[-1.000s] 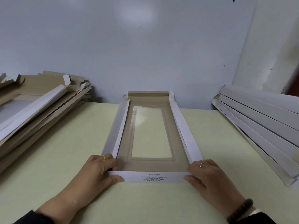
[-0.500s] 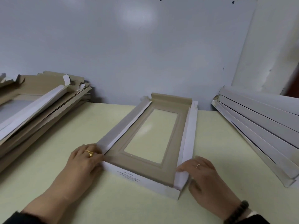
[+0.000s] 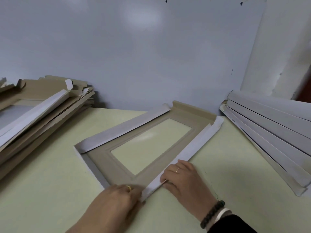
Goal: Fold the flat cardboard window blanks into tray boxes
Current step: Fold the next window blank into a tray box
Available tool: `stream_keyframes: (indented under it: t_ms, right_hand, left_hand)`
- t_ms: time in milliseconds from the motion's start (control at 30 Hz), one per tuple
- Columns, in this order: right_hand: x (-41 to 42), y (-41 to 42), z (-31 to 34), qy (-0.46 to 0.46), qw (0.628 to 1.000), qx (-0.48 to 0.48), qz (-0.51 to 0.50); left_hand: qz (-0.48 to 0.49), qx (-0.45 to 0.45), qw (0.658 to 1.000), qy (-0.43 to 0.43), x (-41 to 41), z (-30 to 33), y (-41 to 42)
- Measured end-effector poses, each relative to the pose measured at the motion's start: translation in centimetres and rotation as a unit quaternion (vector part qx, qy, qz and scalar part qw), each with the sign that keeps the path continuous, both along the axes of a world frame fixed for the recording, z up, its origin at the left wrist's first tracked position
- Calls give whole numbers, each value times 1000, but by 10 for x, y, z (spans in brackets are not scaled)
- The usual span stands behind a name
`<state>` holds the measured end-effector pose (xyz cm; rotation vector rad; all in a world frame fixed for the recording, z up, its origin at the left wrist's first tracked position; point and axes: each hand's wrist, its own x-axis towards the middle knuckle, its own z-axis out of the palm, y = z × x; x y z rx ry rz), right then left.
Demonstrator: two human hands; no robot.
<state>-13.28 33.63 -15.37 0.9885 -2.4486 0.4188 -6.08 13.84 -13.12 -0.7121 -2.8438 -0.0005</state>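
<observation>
Left hand (image 3: 117, 197) at 6 o'clock, fingers curled onto near corner of the cardboard blank (image 3: 143, 148), pinching the corner where end flap meets side flap. Right hand (image 3: 181, 177) just beside it at 5 o'clock, fingers laid over the near end of the white side flap (image 3: 193, 145), thumb tucked under its edge, so clamped on that flap. Blank lies on the table (image 3: 50, 182), skewed, running centre toward 1 o'clock; long flaps part-raised, far end flap up, clear window (image 3: 151, 142) mid-panel. Looks light, thin, stiff only along creases; film window probably dents, so hold by flap edges and corners, not the middle. Stack of flat blanks (image 3: 33, 111) at 10 o'clock. Stack of folded white trays (image 3: 272, 137) at 2 o'clock; nothing visible inside them. Wall (image 3: 151, 56) behind.
</observation>
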Motion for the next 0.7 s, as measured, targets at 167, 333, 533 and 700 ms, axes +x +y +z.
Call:
stream_keyframes:
  t_ms: [167,333,533,700]
  right_hand:
    - [-22,23,-2,-46,997,-27,-61]
    - [-28,56,-2,-23,994,-19,-103]
    - [-23,114,0,-35,973,1,-228]
    - [-8,96,5,-68,961,5,-269]
  left_hand:
    - [70,119,989,-52,-4,11,-46]
    - [120,143,982,-25,-16,3,-98]
    - [155,123,979,49,-30,-7,-127]
    - [213,110,968,72,-32,-15,-98]
